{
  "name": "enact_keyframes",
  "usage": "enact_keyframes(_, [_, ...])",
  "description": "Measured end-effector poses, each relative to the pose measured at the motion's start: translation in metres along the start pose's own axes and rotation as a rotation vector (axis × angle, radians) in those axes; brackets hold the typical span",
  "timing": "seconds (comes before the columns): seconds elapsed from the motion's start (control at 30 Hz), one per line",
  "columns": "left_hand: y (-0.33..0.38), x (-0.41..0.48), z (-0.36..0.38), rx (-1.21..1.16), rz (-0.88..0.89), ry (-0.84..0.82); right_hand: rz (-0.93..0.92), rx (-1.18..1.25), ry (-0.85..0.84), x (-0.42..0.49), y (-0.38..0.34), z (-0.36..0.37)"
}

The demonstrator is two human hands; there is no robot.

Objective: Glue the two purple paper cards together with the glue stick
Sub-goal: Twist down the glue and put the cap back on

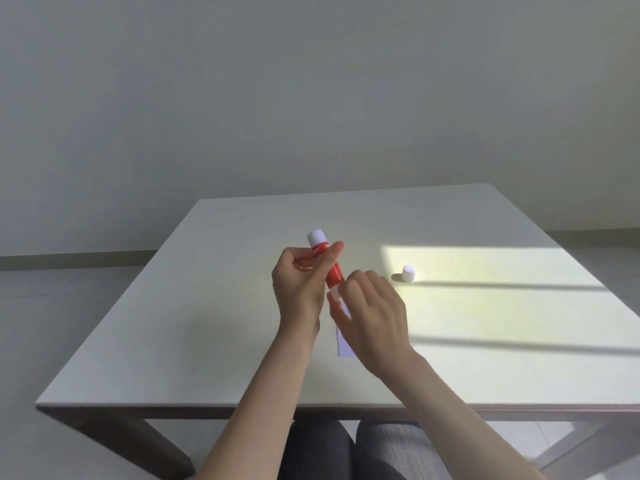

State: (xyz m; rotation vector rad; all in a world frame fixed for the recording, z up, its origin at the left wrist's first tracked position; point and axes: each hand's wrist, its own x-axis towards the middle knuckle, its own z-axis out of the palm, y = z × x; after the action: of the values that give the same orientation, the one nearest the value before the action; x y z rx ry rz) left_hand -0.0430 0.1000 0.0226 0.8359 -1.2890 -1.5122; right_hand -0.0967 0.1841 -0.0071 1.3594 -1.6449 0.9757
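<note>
My left hand [304,282] is closed around a red glue stick [333,273] held tilted above the table, its white end pointing up and away. My right hand [372,313] pinches the stick's lower end with its fingertips. The stick's white cap [408,273] stands alone on the table to the right, in the sunlit patch. A pale purple paper card [343,342] lies flat on the table under my right hand; only a strip of it shows between my wrists. A second card cannot be made out.
The white table [207,323] reaches from the near edge to a grey wall behind. A bright sunlit patch covers its right half. My knees show under the near edge.
</note>
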Motion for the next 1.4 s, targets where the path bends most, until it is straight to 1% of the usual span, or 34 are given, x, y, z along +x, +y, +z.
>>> enact_keyframes(0.03, [-0.002, -0.001, 0.0, 0.023, -0.013, 0.002, -0.057, -0.059, -0.009, -0.002, 0.001, 0.002])
enact_keyframes(0.1, [-0.005, 0.0, -0.002, 0.064, -0.017, 0.015, -0.089, -0.031, -0.092, -0.005, 0.01, 0.006])
enact_keyframes(0.13, [-0.006, 0.001, -0.005, 0.097, 0.002, 0.03, -0.062, 0.038, -0.166, -0.007, 0.017, 0.007])
enact_keyframes(0.2, [-0.006, 0.005, -0.014, 0.205, 0.067, 0.057, 0.128, 0.166, -0.315, -0.01, 0.041, 0.011])
enact_keyframes(0.23, [-0.006, 0.006, -0.019, 0.267, 0.106, 0.06, 0.244, 0.131, -0.373, -0.012, 0.058, 0.013])
enact_keyframes(0.27, [-0.005, 0.007, -0.023, 0.325, 0.149, 0.053, 0.338, 0.007, -0.436, -0.015, 0.079, 0.017])
enact_keyframes(0.33, [-0.006, 0.007, -0.03, 0.438, 0.237, 0.026, 0.442, -0.29, -0.669, -0.022, 0.115, 0.023])
enact_keyframes(0.37, [-0.007, 0.006, -0.032, 0.492, 0.275, 0.014, 0.457, -0.37, -0.786, -0.026, 0.127, 0.025])
enact_keyframes(0.4, [-0.009, 0.006, -0.034, 0.535, 0.302, 0.004, 0.442, -0.407, -0.868, -0.031, 0.136, 0.027])
enact_keyframes(0.43, [-0.01, 0.005, -0.035, 0.564, 0.316, -0.002, 0.408, -0.415, -0.896, -0.036, 0.142, 0.03])
enact_keyframes(0.5, [-0.015, 0.005, -0.036, 0.597, 0.33, -0.011, 0.357, -0.366, -0.848, -0.04, 0.143, 0.03])
enact_keyframes(0.53, [-0.018, 0.005, -0.036, 0.612, 0.341, -0.015, 0.39, -0.272, -0.778, -0.038, 0.139, 0.028])
enact_keyframes(0.57, [-0.02, 0.005, -0.036, 0.632, 0.357, -0.023, 0.497, -0.104, -0.679, -0.034, 0.132, 0.024])
enact_keyframes(0.63, [-0.023, 0.003, -0.034, 0.675, 0.393, -0.04, 0.738, 0.365, -0.467, -0.018, 0.109, 0.015])
enact_keyframes(0.67, [-0.023, 0.002, -0.032, 0.696, 0.409, -0.047, 0.779, 0.549, -0.4, -0.008, 0.095, 0.009])
enact_keyframes(0.7, [-0.024, 0.001, -0.03, 0.714, 0.425, -0.058, 0.763, 0.662, -0.375, 0.0, 0.083, 0.004])
enact_keyframes(0.77, [-0.024, -0.001, -0.028, 0.745, 0.462, -0.088, 0.696, 0.743, -0.41, 0.012, 0.064, -0.003])
enact_keyframes(0.97, [-0.019, -0.005, -0.031, 0.878, 0.592, -0.121, 0.51, 0.65, -0.552, 0.023, 0.05, -0.011])
enact_keyframes(1.03, [-0.019, -0.005, -0.033, 0.94, 0.625, -0.132, 0.497, 0.596, -0.593, 0.022, 0.045, -0.008])
enact_keyframes(1.07, [-0.019, -0.006, -0.033, 0.961, 0.629, -0.139, 0.517, 0.525, -0.619, 0.021, 0.042, -0.005])
enact_keyframes(1.17, [-0.022, -0.008, -0.032, 1.002, 0.619, -0.16, 0.512, 0.169, -0.696, 0.023, 0.038, 0.003])
enact_keyframes(1.2, [-0.023, -0.008, -0.033, 1.002, 0.611, -0.156, 0.485, 0.166, -0.697, 0.023, 0.039, 0.002])
enact_keyframes(1.3, [-0.023, -0.002, -0.035, 0.981, 0.6, -0.125, 0.417, 0.515, -0.717, 0.025, 0.041, -0.002])
enact_keyframes(1.33, [-0.024, 0.001, -0.035, 0.974, 0.602, -0.131, 0.41, 0.511, -0.701, 0.024, 0.039, -0.001])
enact_keyframes(1.37, [-0.026, 0.002, -0.034, 0.965, 0.6, -0.153, 0.428, 0.429, -0.669, 0.022, 0.039, 0.002])
enact_keyframes(1.4, [-0.029, 0.003, -0.032, 0.955, 0.59, -0.183, 0.445, 0.256, -0.626, 0.02, 0.037, 0.005])
